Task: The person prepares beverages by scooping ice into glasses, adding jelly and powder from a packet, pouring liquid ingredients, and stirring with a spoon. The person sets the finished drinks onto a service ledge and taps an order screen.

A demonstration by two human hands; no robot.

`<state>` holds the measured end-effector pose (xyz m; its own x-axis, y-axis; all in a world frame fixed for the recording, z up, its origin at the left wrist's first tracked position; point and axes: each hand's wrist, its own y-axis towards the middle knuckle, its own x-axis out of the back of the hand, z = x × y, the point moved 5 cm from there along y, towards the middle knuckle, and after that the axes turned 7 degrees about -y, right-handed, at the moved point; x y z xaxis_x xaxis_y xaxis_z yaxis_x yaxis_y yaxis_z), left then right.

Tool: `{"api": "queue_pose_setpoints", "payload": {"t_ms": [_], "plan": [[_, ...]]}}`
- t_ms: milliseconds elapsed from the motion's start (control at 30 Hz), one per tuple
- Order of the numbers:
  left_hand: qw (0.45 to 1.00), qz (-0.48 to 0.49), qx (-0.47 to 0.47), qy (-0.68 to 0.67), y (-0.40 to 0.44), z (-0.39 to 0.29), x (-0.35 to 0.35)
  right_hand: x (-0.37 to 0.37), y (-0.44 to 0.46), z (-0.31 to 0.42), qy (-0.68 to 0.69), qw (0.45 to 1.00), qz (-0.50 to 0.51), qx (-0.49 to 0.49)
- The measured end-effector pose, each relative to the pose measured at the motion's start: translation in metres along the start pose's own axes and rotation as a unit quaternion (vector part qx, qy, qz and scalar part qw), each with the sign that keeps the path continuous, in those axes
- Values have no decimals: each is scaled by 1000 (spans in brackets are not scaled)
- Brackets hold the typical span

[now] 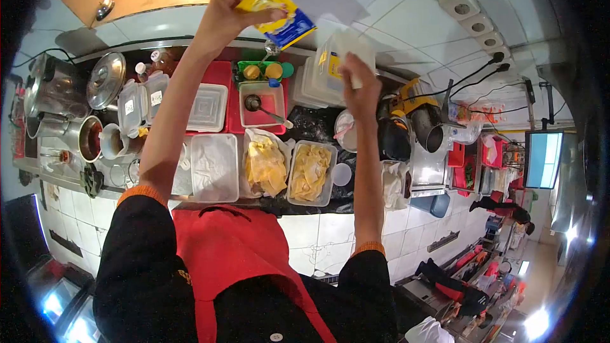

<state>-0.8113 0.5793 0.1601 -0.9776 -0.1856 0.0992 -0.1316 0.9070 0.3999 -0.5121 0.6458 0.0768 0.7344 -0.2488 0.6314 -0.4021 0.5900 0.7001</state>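
Observation:
My left hand (236, 11) is raised over the back of the counter, its fingers closed on a yellow and blue sachet (279, 16). To its right, my right hand (361, 82) is closed on the side of a translucent plastic container (327, 67) with a yellow label; blur hides part of this grip. Beneath my arms sit an open tub of folded yellow dough-like pieces (310, 174) and a lined tub with similar yellow pieces (265, 166). Beside them is a tub lined with white paper (215, 168).
A dark ladle (254, 103) lies in a clear tub on a red tray. Metal pots (91, 136) and a lid (107, 79) stand at left. Wall sockets with cables (476, 23) are at upper right. Other people (508, 209) are farther off at right.

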Motion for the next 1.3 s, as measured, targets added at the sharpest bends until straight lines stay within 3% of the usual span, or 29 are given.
{"api": "queue_pose_setpoints", "payload": {"t_ms": [100, 200, 267, 333, 400, 500, 567, 667, 733, 833, 900, 933, 1000, 1033, 1067, 1167, 1200, 1267, 1300], "plan": [[970, -94, 66, -213, -46, 22, 21, -14, -8, 32, -105, 993, 25, 44], [902, -155, 114, -386, -114, 47, 50, -21, -15, 17, -69, 997, 16, 36], [876, -214, 150, -405, -168, 62, 72, -22, -14, 13, -27, 999, 37, 19], [872, -264, 187, -367, -215, 59, 88, -17, -6, 30, -27, 999, 29, 19], [825, -326, 214, -409, -269, 70, 107, -16, -11, 50, -40, 999, 18, 18], [840, -346, 267, -321, -330, 72, 122, -31, -28, 98, 93, 993, -22, -64], [833, -363, 266, -321, -364, 77, 127, -69, -53, 113, 236, 952, 139, -134], [832, -379, 275, -297, -397, 78, 130, -99, -37, 147, 168, 965, 162, -117], [862, -359, 310, -178, -403, 69, 128, -125, -19, 133, 166, 948, 141, -233], [876, -350, 291, -160, -406, 61, 124, -172, 26, 134, 136, 962, 178, -156], [889, -322, 293, -140, -408, 56, 122, -219, 27, 137, 34, 856, 432, -282], [890, -319, 280, -166, -409, 55, 120, -229, 27, 148, 36, 857, 433, -278], [899, -299, 286, -145, -413, 51, 122, -255, 20, 170, -274, 859, 419, -109], [899, -294, 285, -158, -414, 48, 122, -267, 14, 172, -267, 846, 451, -96], [897, -291, 287, -170, -417, 42, 123, -295, 2, 147, -281, 869, 399, -86], [884, -289, 299, -213, -438, 34, 132, -296, 8, 136, -296, 870, 393, -13], [882, -285, 309, -211, -449, 38, 135, -289, 15, 127, -247, 897, 360, -64], [878, -292, 312, -218, -465, 42, 141, -254, 31, 132, -158, 926, 335, -70], [877, -292, 308, -226, -471, 45, 142, -240, 35, 119, -127, 946, 297, 33]]}}
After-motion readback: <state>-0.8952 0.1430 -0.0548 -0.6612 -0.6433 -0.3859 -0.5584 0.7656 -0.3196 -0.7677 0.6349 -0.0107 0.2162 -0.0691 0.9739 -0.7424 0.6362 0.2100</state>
